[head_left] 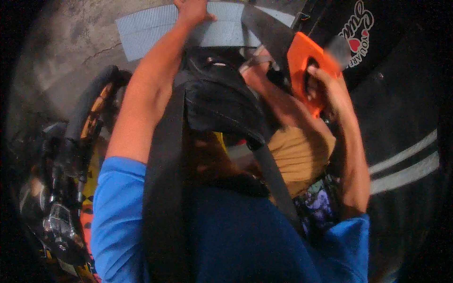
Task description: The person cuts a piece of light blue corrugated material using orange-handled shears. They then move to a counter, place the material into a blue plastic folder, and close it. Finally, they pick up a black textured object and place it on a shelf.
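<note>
My left hand (193,10) presses with fingers curled on a pale blue ribbed sheet (146,35) at the top of the head view; whether it pinches the sheet is unclear. My right hand (323,87) grips the cut-out orange handle (304,49) of a tool, apparently a saw, whose wide dark blade (264,26) lies across the sheet's right part. A black bag (219,104) on dark straps hangs between my arms. Below the blade are a bare leg (278,94) and ochre shorts (297,155).
A motorbike-like machine (61,221) with chrome, yellow and orange parts stands at the left on grey concrete (85,42). At the right is a dark surface (396,113) with pale stripes and a heart sticker. A patterned purple item (316,203) lies beside my right forearm.
</note>
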Demonstrator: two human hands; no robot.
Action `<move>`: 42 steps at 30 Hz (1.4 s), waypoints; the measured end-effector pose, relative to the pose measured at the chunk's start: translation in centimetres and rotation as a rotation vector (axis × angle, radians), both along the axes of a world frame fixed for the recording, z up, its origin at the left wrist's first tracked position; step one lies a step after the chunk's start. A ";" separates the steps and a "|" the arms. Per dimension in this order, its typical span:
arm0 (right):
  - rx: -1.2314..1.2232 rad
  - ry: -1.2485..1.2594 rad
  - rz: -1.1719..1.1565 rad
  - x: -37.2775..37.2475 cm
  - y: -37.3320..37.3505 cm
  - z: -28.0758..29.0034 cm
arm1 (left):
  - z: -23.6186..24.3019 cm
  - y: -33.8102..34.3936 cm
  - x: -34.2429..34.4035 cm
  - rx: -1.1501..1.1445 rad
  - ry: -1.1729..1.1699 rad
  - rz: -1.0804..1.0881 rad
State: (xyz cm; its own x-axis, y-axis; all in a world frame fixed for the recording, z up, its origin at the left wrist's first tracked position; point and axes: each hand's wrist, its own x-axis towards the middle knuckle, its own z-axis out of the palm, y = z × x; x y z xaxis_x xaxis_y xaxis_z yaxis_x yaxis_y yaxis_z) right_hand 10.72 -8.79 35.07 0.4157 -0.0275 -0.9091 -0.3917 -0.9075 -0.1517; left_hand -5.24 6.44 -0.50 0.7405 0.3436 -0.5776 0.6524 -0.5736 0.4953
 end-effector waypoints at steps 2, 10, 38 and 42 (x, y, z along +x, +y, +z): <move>0.019 -0.122 0.078 -0.5 1.6 5.0 | -1.4 0.1 -1.2 0.052 -0.045 0.036; -0.076 -0.484 0.310 2.8 1.7 6.9 | -0.3 0.9 0.2 0.010 0.050 -0.001; -0.069 -0.483 0.587 1.6 2.5 -3.9 | -1.5 -0.1 -0.3 -0.076 0.068 -0.045; -0.151 -0.435 0.425 3.1 2.7 5.3 | 0.1 0.9 -0.7 -0.042 0.102 -0.025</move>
State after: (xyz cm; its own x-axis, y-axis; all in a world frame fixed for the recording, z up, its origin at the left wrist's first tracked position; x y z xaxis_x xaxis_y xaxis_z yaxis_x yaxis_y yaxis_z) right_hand 13.85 -6.05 40.32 0.7498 0.1071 -0.6530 0.0775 -0.9942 -0.0741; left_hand -5.94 7.36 -0.36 0.6853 0.2994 -0.6639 0.6864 -0.5703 0.4513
